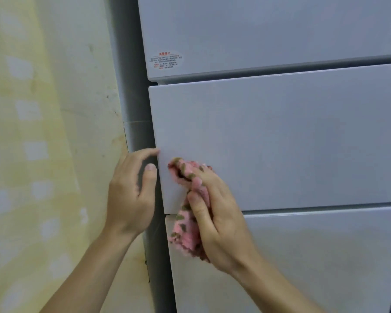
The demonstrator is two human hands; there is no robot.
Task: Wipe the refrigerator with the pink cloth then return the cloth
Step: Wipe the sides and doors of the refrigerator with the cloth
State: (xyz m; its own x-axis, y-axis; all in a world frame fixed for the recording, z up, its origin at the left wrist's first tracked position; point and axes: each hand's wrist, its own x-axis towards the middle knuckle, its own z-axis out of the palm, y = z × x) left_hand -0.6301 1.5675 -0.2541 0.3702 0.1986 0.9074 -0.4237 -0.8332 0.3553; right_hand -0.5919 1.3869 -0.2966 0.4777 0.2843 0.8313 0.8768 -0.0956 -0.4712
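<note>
1. Pressing a fluffy pink cloth with olive-green spots (186, 231) against the pale grey metal refrigerator (133, 98), the right hand (217, 213) has its fingers curled into the bunched fabric and is clamped on it.
2. The cloth lies over the lower-left corner of the middle door panel (280, 136) and spills across the gap onto the bottom door panel (303, 267).
3. The left hand (131, 195) hooks round the middle door panel's left edge. The thumb lies along the front corner and the fingers bend toward the darker grey side.
4. A small red-printed label (166, 61) sits at the lower left of the top door panel (269, 30).
5. A stained yellowish wall (43, 132) stands just left of the refrigerator.
</note>
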